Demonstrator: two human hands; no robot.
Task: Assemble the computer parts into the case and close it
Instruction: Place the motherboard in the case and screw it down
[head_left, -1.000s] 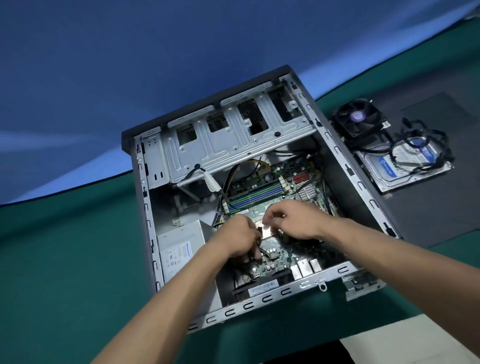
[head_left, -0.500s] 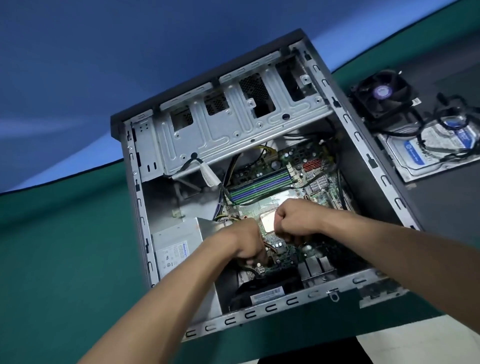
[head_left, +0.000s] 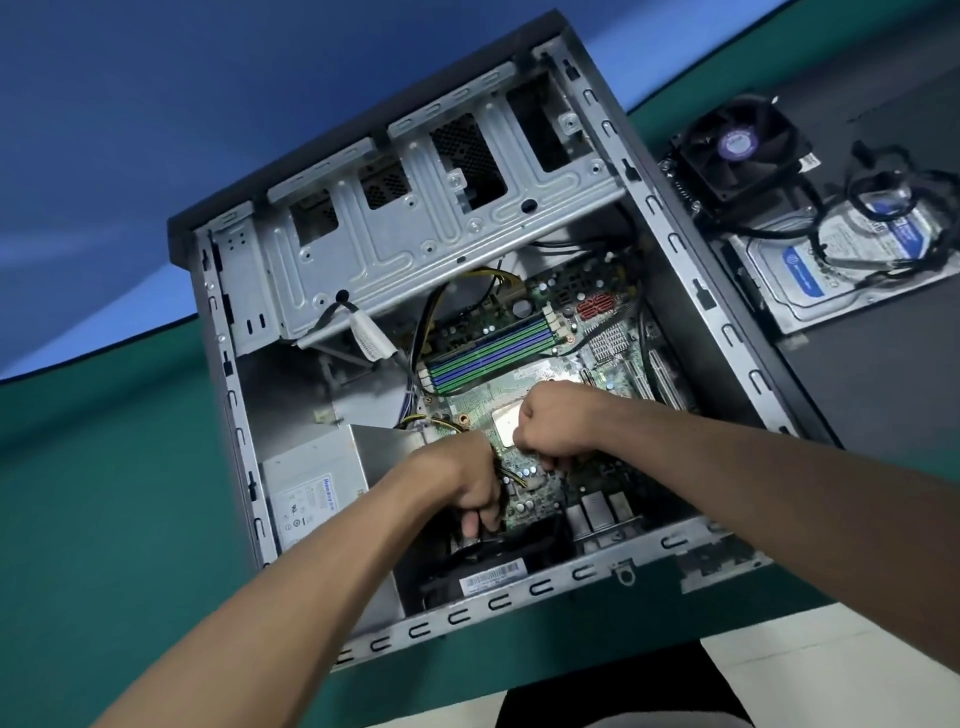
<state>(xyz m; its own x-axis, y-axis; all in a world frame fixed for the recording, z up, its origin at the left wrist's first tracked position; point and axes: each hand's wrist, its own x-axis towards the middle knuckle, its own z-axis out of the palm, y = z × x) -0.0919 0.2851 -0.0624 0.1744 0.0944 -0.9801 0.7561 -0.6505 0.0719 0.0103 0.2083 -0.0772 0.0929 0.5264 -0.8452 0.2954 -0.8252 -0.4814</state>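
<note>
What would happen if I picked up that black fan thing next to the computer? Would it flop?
Probably not. The cooler fan has a boxy frame, so it likely stays stiff. Metal fins show under it, so it may feel heavy for its size. Its trailing cable would likely dangle and could snag the hard drive beside it.

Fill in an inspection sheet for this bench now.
Surface: green mat under the open case.
Job's things: motherboard and power supply inside the case; fan and hard drive outside it.
Clutter: nothing seen.
Grippers: left hand and right hand curled over the motherboard; what they hold is hidden.
Cables: yellow-black wires inside; black cable on the hard drive.
Surroundings: blue backdrop.
</note>
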